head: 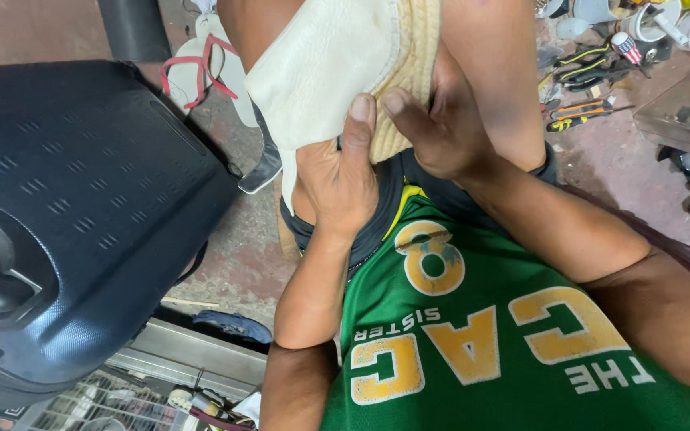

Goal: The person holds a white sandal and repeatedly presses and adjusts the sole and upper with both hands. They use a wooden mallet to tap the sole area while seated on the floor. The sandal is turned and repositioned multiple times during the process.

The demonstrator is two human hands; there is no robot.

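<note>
A cream-white leather piece (325, 68) with a tan woven underside (413, 76) rests across my knees at the top centre of the head view. My left hand (341, 179) grips its lower edge, thumb pressed on the white leather. My right hand (433, 120) holds the woven part beside it, thumb close to the left thumb. Both forearms reach up from my green jersey with yellow lettering (473, 327).
A large dark blue hard-shell suitcase (65, 215) fills the left side. White sandals with red straps (201, 68) lie on the concrete floor. Pliers and other hand tools (588, 88) are scattered at the top right. A metal rail and wire rack (153, 383) sit at the bottom left.
</note>
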